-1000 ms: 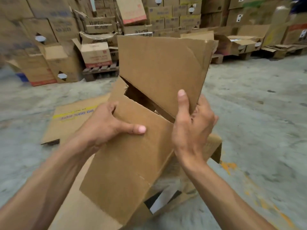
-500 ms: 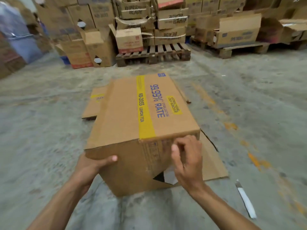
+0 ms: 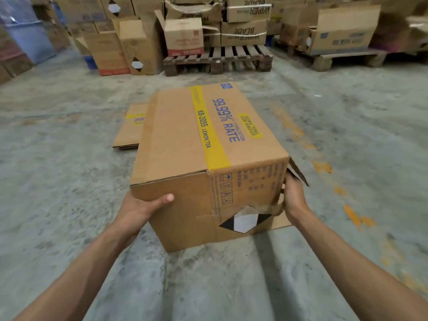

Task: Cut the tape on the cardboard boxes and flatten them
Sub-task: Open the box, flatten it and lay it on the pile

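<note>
- Gripping from both sides, two bare hands hold one cardboard box above the concrete floor.
- One left hand is curled round the box's near left corner, thumb laid across the front face, fingers hidden underneath.
- One right hand is set against the near right edge, where a loose flap sticks out; its fingers are hidden behind the cardboard, so the exact grip cannot be told, though the box is plainly held by it.
- One yellow band is printed across the top face, beside blue lettering reading "99.99% RATE".
- One strip of brown tape is seen peeling on the front face, just above one diamond-shaped label.
- One stack of flattened cardboard lies on the floor just behind the box; how many sheets it has cannot be counted.
- Two wooden pallets are seen at the back: one middle pallet and one right pallet, both loaded with cartons.
- Many more boxes are piled behind, too blurred to count.
</note>
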Tool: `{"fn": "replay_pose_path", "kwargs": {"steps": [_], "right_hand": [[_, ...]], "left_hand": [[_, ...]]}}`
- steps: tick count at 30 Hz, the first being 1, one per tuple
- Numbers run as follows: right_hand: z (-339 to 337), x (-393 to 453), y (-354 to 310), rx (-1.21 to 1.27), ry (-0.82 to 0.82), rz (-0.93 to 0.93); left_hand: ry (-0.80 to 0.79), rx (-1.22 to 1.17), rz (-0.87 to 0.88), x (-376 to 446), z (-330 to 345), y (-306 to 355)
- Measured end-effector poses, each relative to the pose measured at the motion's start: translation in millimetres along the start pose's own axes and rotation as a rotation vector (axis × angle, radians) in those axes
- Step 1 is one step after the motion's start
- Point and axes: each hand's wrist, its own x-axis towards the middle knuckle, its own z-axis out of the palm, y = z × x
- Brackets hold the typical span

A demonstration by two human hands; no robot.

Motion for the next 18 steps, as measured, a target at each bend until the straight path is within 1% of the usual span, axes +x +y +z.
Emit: {"fn": "replay_pose_path", "kwargs": {"steps": [3,5,8,10,12,14,18], "right_hand": [[0,20,-17,0.029,-0.205,0.055],[0,32,-25,0.025,-0.298,0.097],[0,44,-33,-0.004,-0.360,0.125],[4,47,-34,0.010,-0.359,0.117],[9,47,-34,0.058,-0.278,0.103],[12,50,-32,0.174,-0.150,0.046],[-10,56,-19,0.312,0.215,-0.062]], "left_hand": [[-0.045,-0.001,-0.009,1,-2,-2],[-0.078,0.008,-0.041,2,-5,-4],[-0.088,0.030,-0.046,2,-6,-5],[-0.036,0.032,-0.005,2,-1,-5],[0.058,0.050,0.034,1,5,-5],[0.121,0.069,0.024,0,6,-7],[0.186,0.069,-0.002,0,2,-9]]}}
